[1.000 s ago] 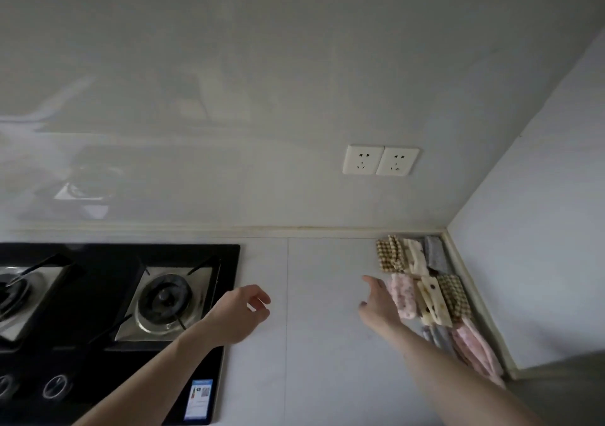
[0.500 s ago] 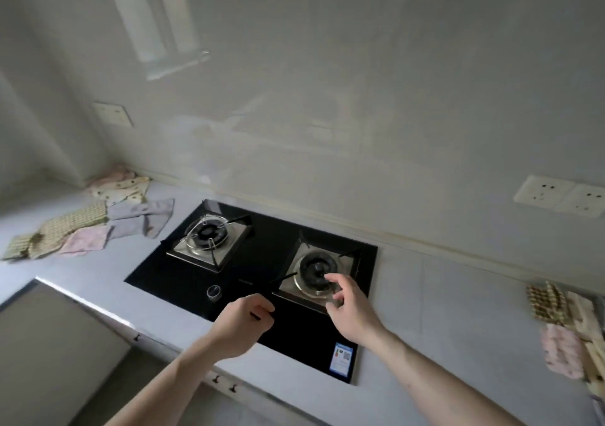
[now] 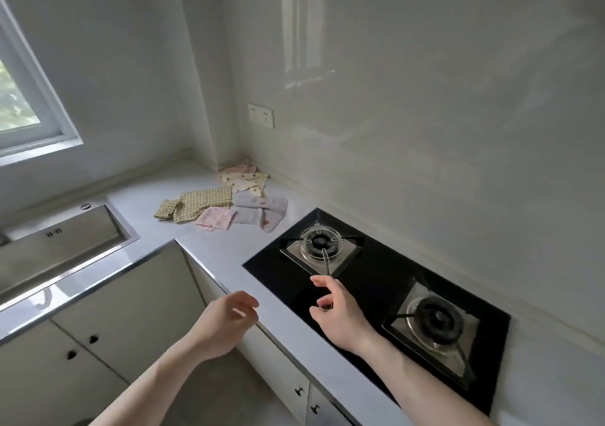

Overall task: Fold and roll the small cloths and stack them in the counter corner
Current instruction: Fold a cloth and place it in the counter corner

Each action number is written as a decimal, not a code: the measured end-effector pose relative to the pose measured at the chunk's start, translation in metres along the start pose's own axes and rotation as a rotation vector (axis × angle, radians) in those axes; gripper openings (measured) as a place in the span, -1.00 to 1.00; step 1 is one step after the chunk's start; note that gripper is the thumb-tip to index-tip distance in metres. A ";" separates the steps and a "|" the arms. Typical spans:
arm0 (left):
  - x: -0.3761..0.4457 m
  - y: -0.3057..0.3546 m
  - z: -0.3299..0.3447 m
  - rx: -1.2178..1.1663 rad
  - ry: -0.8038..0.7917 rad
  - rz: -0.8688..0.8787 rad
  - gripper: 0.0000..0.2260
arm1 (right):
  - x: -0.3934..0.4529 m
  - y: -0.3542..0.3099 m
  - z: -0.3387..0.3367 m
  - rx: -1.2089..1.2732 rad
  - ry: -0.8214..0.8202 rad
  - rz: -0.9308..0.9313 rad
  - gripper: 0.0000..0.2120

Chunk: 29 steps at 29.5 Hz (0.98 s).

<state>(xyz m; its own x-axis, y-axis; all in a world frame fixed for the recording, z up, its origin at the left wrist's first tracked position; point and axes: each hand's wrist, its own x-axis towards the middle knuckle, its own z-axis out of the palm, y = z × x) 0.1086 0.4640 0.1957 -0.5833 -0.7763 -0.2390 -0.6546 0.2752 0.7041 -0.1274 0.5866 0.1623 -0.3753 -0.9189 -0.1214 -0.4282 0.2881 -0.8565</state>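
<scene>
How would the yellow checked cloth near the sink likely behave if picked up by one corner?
The yellow checked cloth lies flat and creased with one end folded over, so it probably hangs limp. It looks thin, so likely light. Its edge touches the pink cloth, which might shift with it.

Glossy black glass hob
</scene>
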 end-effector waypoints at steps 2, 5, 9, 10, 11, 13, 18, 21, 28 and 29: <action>0.014 -0.018 -0.018 -0.012 0.025 -0.023 -0.88 | 0.030 -0.011 0.015 0.000 -0.025 -0.014 -0.49; 0.038 -0.046 -0.047 -0.006 0.054 -0.068 -0.90 | 0.076 -0.024 0.042 -0.013 -0.061 -0.021 -0.48; 0.074 -0.072 -0.090 0.010 0.103 -0.128 -0.88 | 0.131 -0.045 0.072 -0.011 -0.110 -0.028 -0.48; 0.084 -0.077 -0.101 0.003 0.122 -0.131 -0.88 | 0.147 -0.050 0.077 -0.019 -0.124 -0.033 -0.49; 0.095 -0.082 -0.111 -0.003 0.140 -0.132 -0.88 | 0.162 -0.056 0.082 -0.031 -0.137 -0.042 -0.49; 0.116 -0.095 -0.129 -0.009 0.163 -0.140 -0.88 | 0.193 -0.067 0.092 -0.051 -0.154 -0.050 -0.49; 0.160 -0.127 -0.153 0.023 0.114 -0.152 -0.84 | 0.249 -0.083 0.120 -0.057 -0.176 -0.043 -0.49; 0.196 -0.148 -0.169 0.022 0.082 -0.150 -0.85 | 0.278 -0.088 0.135 -0.066 -0.173 -0.013 -0.48; 0.300 -0.194 -0.196 0.022 -0.126 -0.040 -0.80 | 0.336 -0.080 0.178 -0.114 -0.097 0.121 -0.53; 0.316 -0.201 -0.201 0.031 -0.157 -0.012 -0.81 | 0.343 -0.079 0.187 -0.113 -0.070 0.146 -0.53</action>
<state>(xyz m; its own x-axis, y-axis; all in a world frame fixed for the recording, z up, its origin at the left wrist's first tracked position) 0.1522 0.0498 0.1133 -0.6417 -0.6822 -0.3504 -0.6751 0.2857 0.6802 -0.0686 0.1984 0.0951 -0.3835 -0.8807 -0.2782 -0.4646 0.4442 -0.7660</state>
